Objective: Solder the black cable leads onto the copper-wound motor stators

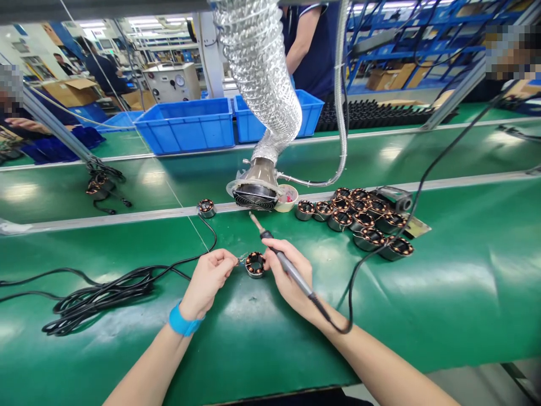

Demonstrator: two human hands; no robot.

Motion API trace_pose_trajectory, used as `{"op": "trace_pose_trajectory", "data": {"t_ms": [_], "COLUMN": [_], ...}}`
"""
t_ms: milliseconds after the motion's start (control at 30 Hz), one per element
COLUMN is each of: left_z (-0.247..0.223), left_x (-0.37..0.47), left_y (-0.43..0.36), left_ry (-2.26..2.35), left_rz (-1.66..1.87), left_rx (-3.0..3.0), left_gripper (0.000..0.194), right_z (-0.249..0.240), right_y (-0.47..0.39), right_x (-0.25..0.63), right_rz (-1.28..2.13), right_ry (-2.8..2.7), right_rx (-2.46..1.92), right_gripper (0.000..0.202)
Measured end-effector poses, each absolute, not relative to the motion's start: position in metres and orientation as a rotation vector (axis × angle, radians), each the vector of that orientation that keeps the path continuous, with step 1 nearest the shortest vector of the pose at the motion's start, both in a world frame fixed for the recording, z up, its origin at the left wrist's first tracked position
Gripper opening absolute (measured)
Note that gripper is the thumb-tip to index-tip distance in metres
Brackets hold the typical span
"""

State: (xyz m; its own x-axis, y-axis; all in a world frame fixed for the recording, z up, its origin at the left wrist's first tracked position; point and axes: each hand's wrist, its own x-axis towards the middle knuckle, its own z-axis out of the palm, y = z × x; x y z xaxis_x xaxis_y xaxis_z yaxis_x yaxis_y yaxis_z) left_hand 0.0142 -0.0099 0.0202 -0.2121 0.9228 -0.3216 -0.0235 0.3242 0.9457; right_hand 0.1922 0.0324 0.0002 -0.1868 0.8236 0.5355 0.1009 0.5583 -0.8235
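The forearms [147, 361] are stretched over the table [456, 304]. Thin wires [242, 261] are pinched in the left hand [211, 276], beside the copper-wound ring [255, 274] between both hands; a soldering iron [291, 269] is gripped in the right hand [285, 285]. Its tip [251, 215] could be jerked if the cord [350, 307] were snagged by the clustered rings [362, 221] right of that hand.

Bare forearms [376, 352] slanting inward from the near edge of the smooth green workbench [262, 361], left hand [211, 277] pinching thumb to finger, right hand [292, 272] curled gripping
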Motion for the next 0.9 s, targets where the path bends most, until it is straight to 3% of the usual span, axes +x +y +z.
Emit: {"op": "trace_pose_trajectory", "data": {"t_ms": [900], "left_z": [0.012], "left_x": [0.019], "left_y": [-0.01], "left_ry": [1.568], "left_rz": [1.144], "left_rx": [0.821], "left_gripper": [0.021], "right_z": [0.015], "right_y": [0.03], "right_x": [0.204], "right_rz": [0.884], "right_ry": [-1.733], "right_rx": [-0.71], "right_gripper": [0.023]}}
